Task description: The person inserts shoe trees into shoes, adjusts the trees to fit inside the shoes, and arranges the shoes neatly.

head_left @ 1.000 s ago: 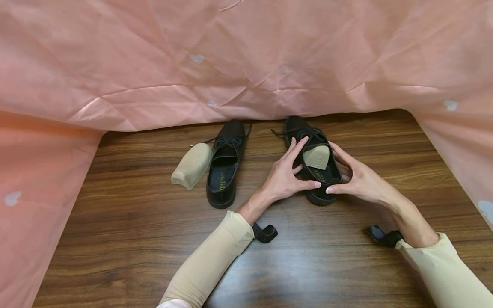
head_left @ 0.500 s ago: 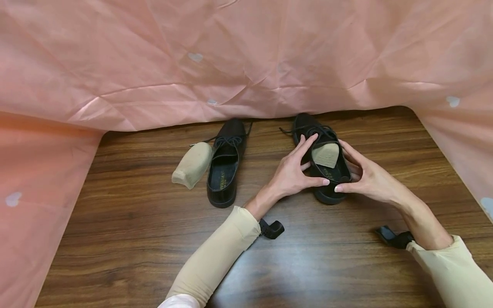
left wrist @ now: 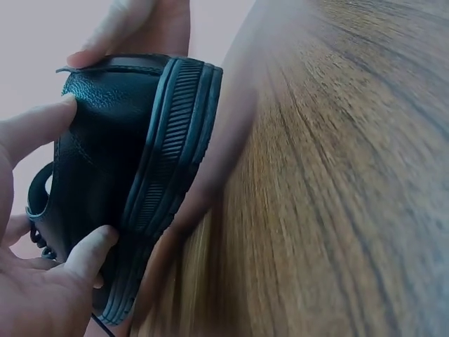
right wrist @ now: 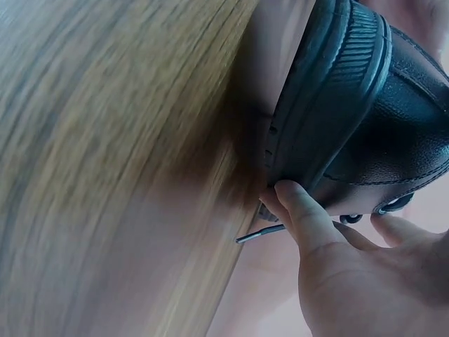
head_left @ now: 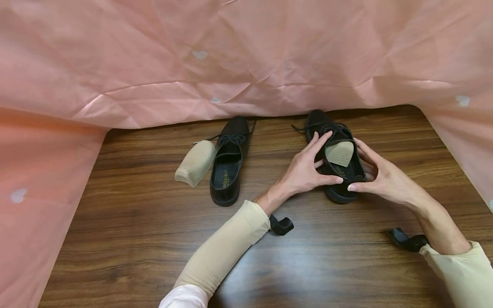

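Note:
Both hands hold a black lace-up shoe (head_left: 350, 173) from its two sides, toe pointing away. My left hand (head_left: 306, 171) grips its left side, thumb at the heel collar and fingers along the upper near the laces. On the opposite side, my right hand (head_left: 389, 177) has its thumb at the collar and its fingers round the side wall. A beige moulded shoe filler (head_left: 340, 153) sits inside the opening, its front part hidden under the laces. In the left wrist view, the ridged rubber sole (left wrist: 175, 133) appears close over the wood.
To the left lies a matching black shoe (head_left: 227, 171), its insole bare. Against its left side rests another beige shoe filler (head_left: 195, 163). A pink cloth (head_left: 246, 60) with pale hearts borders the wooden surface (head_left: 154, 239) at the back and sides.
Both hands have carried the right-hand shoe to the right, with the filler inside it. The other shoe and the loose filler keep their places on the wood.

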